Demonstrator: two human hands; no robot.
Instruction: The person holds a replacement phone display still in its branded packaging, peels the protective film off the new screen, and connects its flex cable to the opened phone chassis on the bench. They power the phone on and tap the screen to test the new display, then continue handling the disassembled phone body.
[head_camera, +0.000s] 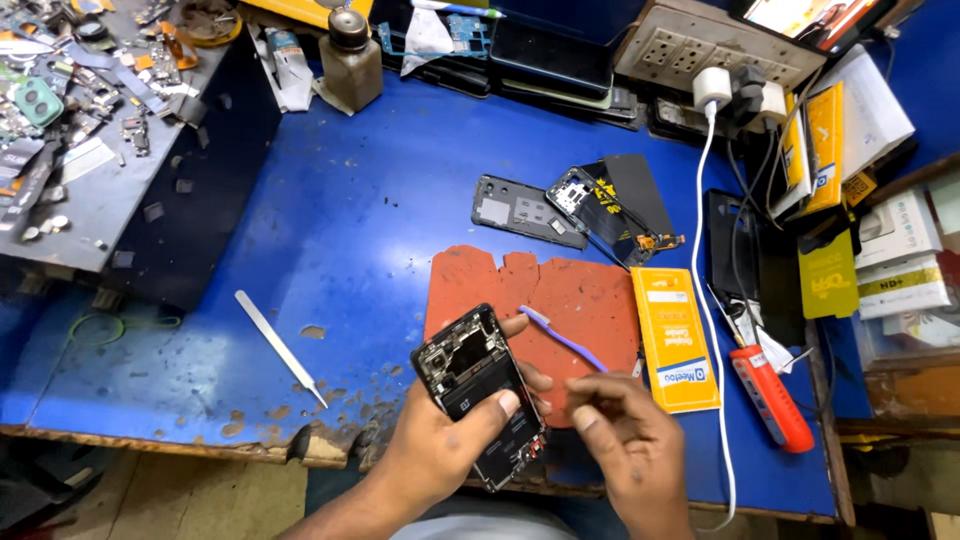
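Note:
My left hand (445, 440) grips an opened black phone (472, 372), back cover off, its circuit board and battery showing, held tilted over the table's front edge. My right hand (630, 445) pinches a thin purple brush (560, 338) by its handle; the bristle end points up-left, close to the phone's upper right corner. Both hands hover over a worn red-orange mat (560, 295) on the blue table (350, 230).
White tweezers (280, 347) lie left of the phone. Behind the mat sit a dark phone frame (525, 212) and another opened phone (615, 210). A yellow packet (675, 340), an orange-handled screwdriver (772, 397), a white charger cable (708, 300), boxes at right, a bottle (350, 60) and a parts tray (80, 110) at left.

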